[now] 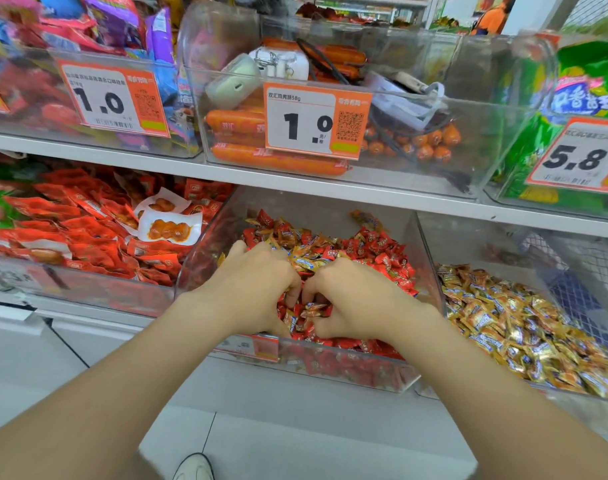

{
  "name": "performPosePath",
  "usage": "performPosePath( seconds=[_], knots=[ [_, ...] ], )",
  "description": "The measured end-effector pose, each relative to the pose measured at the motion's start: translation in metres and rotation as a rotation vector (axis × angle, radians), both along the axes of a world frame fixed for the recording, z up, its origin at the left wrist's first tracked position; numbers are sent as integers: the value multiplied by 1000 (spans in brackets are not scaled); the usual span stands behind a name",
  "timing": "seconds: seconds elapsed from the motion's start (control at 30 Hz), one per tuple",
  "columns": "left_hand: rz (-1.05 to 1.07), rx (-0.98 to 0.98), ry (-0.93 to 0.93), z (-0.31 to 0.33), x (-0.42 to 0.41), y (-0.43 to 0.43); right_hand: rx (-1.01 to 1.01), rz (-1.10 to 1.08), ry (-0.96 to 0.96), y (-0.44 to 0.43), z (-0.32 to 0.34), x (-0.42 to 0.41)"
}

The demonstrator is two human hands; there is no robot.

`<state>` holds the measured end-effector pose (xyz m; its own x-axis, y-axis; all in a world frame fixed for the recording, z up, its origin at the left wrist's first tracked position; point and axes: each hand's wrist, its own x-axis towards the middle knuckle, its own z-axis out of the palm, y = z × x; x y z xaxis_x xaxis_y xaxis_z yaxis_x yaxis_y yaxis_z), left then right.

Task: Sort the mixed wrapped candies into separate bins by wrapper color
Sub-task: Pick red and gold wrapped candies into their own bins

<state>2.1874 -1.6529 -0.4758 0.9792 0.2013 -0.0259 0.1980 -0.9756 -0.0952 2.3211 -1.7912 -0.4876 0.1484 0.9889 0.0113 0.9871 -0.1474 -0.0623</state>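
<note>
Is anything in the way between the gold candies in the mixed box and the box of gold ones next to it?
Yes. The clear side wall of the mixed bin stands between the gold candies and the gold-candy bin on its right, so they would likely need lifting over it.

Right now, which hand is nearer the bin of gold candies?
Right. The right hand digs into the mixed bin just left of the gold candies; the left hand is beside it, farther left in that bin.

a white shelf (87, 155) runs across the shop display, with a lower white ledge (8, 317) beneath. pale grey floor tiles (295, 445) show dark joints. wire mesh (600, 265) stands right. bright, even light.
</note>
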Motion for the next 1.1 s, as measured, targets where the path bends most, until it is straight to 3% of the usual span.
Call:
performPosePath(
  seconds=[0.17,0.4,0.57,0.7,0.9,1.1],
  knots=[
    [-23,-50,-8,-3,1,3,72,-66,139,-8,4,5],
    [-23,-525,-282,9,-9,9,386,-246,398,-29,25,12],
    [19,-655,-372,7,-1,1,438,-360,406,-25,19,15],
    [58,-529,-393,0,10,1,293,-362,352,-23,11,16],
    [131,-255,-426,0,26,10,248,-396,238,-27,14,22],
    [0,-153,-339,-10,43,22,264,-435,214,-34,16,25]
  ],
)
